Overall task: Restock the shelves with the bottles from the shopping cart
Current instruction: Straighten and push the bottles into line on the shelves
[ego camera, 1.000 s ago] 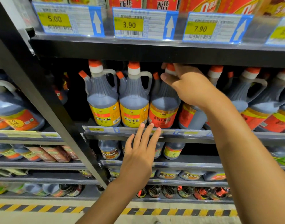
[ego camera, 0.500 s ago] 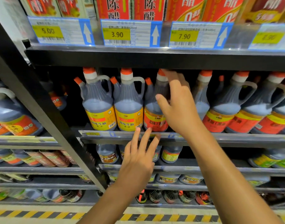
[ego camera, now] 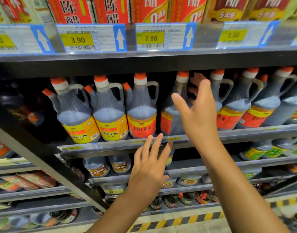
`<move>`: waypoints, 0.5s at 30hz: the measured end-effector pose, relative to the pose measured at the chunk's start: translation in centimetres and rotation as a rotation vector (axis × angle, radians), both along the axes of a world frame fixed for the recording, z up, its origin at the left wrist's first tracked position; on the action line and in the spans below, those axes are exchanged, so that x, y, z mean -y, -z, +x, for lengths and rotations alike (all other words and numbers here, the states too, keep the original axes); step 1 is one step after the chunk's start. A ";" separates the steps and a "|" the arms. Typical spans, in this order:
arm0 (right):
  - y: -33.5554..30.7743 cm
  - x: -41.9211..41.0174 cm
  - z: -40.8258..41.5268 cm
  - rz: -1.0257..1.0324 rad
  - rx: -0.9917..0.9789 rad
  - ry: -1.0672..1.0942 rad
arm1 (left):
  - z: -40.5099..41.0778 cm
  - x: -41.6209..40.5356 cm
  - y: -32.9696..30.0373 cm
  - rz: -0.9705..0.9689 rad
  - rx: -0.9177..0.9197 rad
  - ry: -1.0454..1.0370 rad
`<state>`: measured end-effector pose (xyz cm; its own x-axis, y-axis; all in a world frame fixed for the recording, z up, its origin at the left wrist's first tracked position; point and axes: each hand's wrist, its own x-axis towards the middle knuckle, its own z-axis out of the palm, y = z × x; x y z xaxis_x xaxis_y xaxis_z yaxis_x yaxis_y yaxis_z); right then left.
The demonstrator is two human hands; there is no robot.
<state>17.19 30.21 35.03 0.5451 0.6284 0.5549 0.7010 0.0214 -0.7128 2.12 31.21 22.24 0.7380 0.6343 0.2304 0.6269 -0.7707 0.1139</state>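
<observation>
Dark sauce bottles with orange caps and side handles stand in a row on the middle shelf (ego camera: 110,147). My right hand (ego camera: 198,115) is raised in front of a red-labelled bottle (ego camera: 168,118), thumb spread wide. Its fingertips reach up by that bottle's neck and handle, and I cannot tell if they touch it. My left hand (ego camera: 149,167) hovers with straight fingers just below the shelf's front rail and holds nothing. To the left stand another red-labelled bottle (ego camera: 142,113) and two yellow-labelled bottles (ego camera: 109,115). No shopping cart is in view.
Price tags (ego camera: 92,37) hang on the shelf above, under red vinegar cartons (ego camera: 110,9). More handled bottles (ego camera: 237,106) fill the row to the right. Lower shelves hold smaller bottles (ego camera: 96,167). A black upright (ego camera: 35,148) slants on the left. Yellow-black floor tape (ego camera: 178,221) runs below.
My right hand has come down off the bottle's cap and neck and its thumb and fingers have spread. My left hand stays by the shelf rail. The view has drawn closer.
</observation>
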 end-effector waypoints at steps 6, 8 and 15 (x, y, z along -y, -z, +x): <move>-1.1 -1.3 1.4 -0.121 0.062 -0.049 | 0.1 -0.1 0.7 0.021 0.003 0.008; -0.8 -1.4 2.7 -0.085 0.053 -0.125 | -0.2 -0.4 1.1 0.045 0.022 0.028; -0.4 -2.9 3.3 0.099 -0.291 -0.183 | -0.3 -0.1 0.7 -0.052 0.055 0.045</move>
<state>20.51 33.12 35.43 0.5726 0.6812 0.4562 0.4472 0.2068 -0.8702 1.78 31.35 21.57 0.7531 0.6130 0.2388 0.5835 -0.7901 0.1878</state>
